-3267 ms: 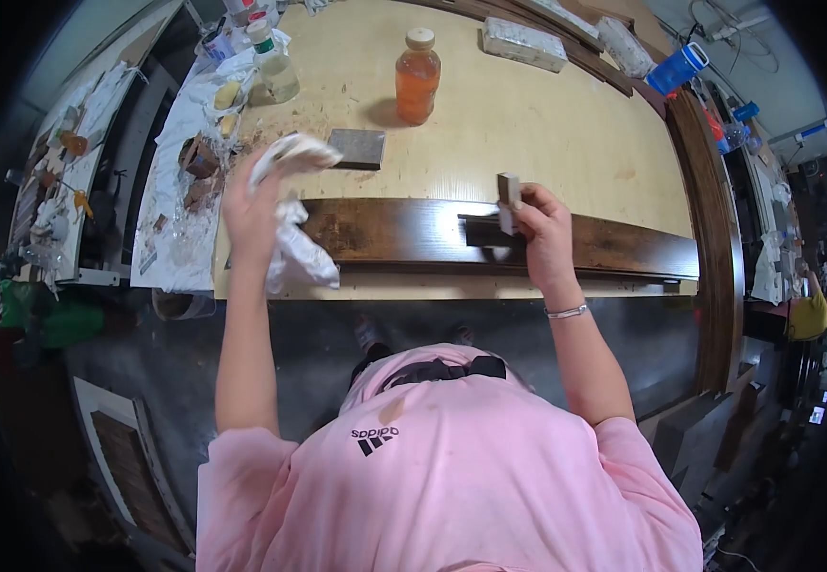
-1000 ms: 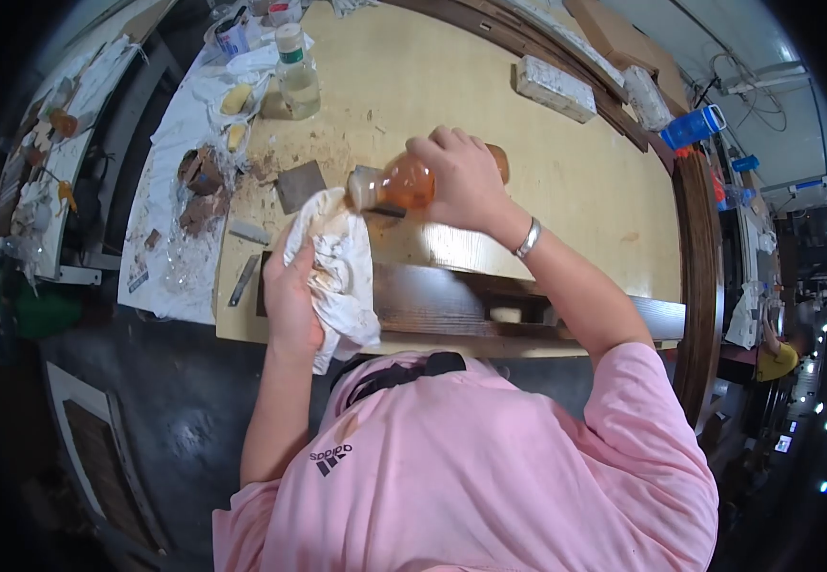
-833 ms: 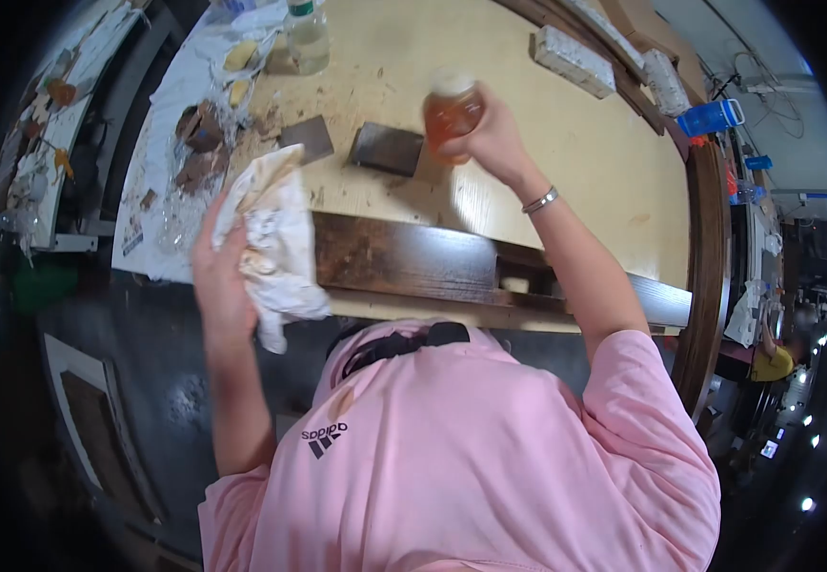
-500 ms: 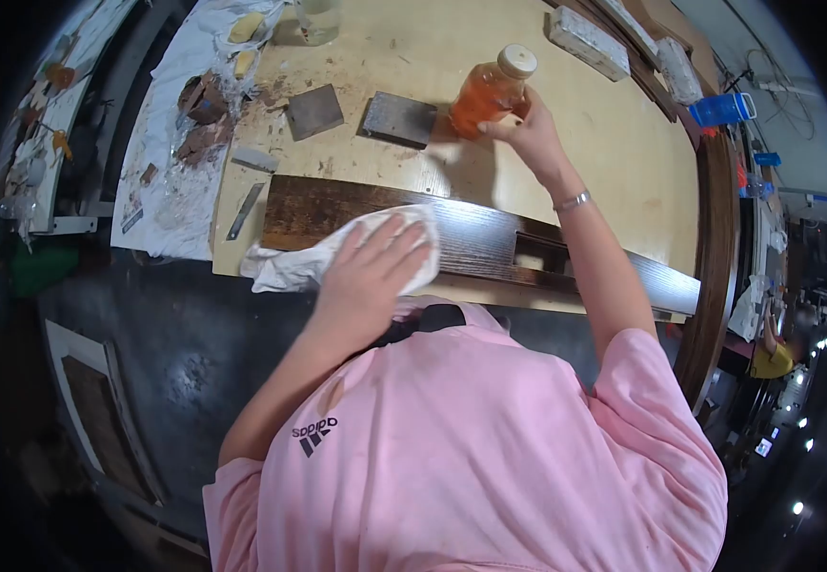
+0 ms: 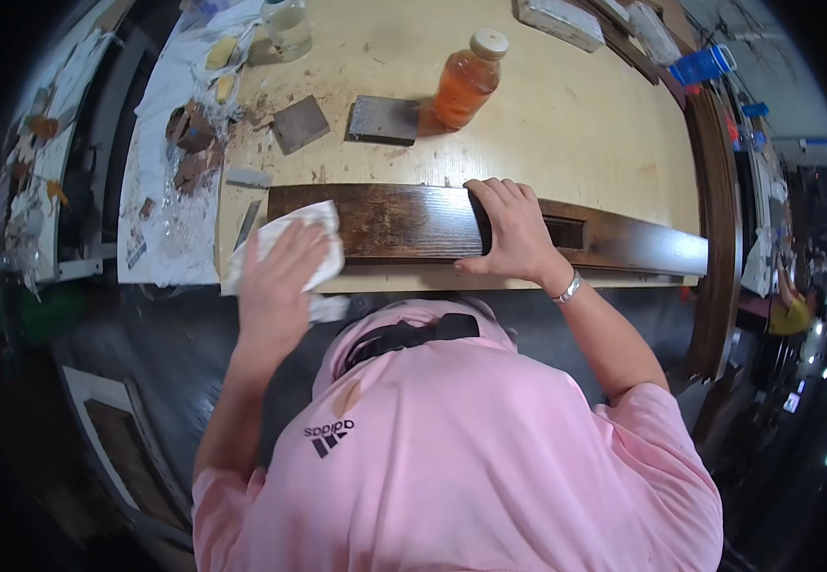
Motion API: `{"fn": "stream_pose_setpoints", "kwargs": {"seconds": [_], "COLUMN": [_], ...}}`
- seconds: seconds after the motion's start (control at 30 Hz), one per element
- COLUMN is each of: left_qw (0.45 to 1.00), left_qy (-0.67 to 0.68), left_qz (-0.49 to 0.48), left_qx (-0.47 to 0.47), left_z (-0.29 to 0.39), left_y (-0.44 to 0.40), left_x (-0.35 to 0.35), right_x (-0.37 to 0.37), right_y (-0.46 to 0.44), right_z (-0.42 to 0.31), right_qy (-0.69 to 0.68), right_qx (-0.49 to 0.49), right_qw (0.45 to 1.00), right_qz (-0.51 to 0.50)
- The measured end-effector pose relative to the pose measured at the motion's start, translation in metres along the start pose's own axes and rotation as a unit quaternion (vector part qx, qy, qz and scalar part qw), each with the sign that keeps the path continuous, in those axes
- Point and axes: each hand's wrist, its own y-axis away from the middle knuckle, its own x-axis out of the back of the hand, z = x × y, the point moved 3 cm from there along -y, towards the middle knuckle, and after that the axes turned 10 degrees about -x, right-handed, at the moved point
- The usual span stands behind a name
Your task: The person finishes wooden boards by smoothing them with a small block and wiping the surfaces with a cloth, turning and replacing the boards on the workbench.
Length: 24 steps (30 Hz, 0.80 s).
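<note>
My left hand point(image 5: 278, 291) lies over a folded white cloth point(image 5: 327, 227) at the left end of a long dark-brown wooden board point(image 5: 390, 222). Its fingers are extended, and part of the cloth hangs past the table's front edge. My right hand point(image 5: 516, 234) grips the board across its width, thumb on the near edge and fingertips over the far one. Just right of that hand is a rectangular slot point(image 5: 566, 232) in the board. A capped bottle of orange liquid point(image 5: 468, 88) stands upright behind the board, touched by neither hand.
Behind the board lie a dark block point(image 5: 383, 121) and a flat grey square point(image 5: 300, 125). A clear container point(image 5: 287, 33) stands at the back left, near a stained white sheet point(image 5: 151, 205). Dark timber point(image 5: 714, 238) borders the right side. A person in yellow point(image 5: 791, 315) is far right.
My right hand has let go of the bottle and come down onto the board. My left hand has slid leftward with the cloth toward the board's end.
</note>
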Motion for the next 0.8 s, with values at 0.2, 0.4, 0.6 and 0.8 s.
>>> {"fn": "stream_pose_setpoints", "kwargs": {"seconds": [0.2, 0.4, 0.6, 0.8], "left_qw": [0.984, 0.988, 0.917, 0.988], "left_qy": [0.099, 0.131, 0.230, -0.005], "left_qz": [0.046, 0.072, 0.246, -0.002], "left_qx": [-0.140, -0.028, 0.213, -0.155], "left_z": [0.061, -0.024, -0.102, 0.045], "left_y": [-0.080, -0.019, 0.036, -0.044], "left_x": [-0.059, -0.017, 0.052, -0.040], "right_x": [-0.007, -0.008, -0.005, -0.005], "right_y": [0.006, 0.009, 0.010, 0.011], "right_z": [0.000, -0.001, -0.004, -0.005], "right_qy": [0.022, 0.040, 0.032, 0.023], "right_qx": [0.019, 0.014, 0.014, 0.015], "right_qw": [0.999, 0.998, 0.998, 0.999], "right_qz": [0.042, 0.053, 0.059, 0.041]}}
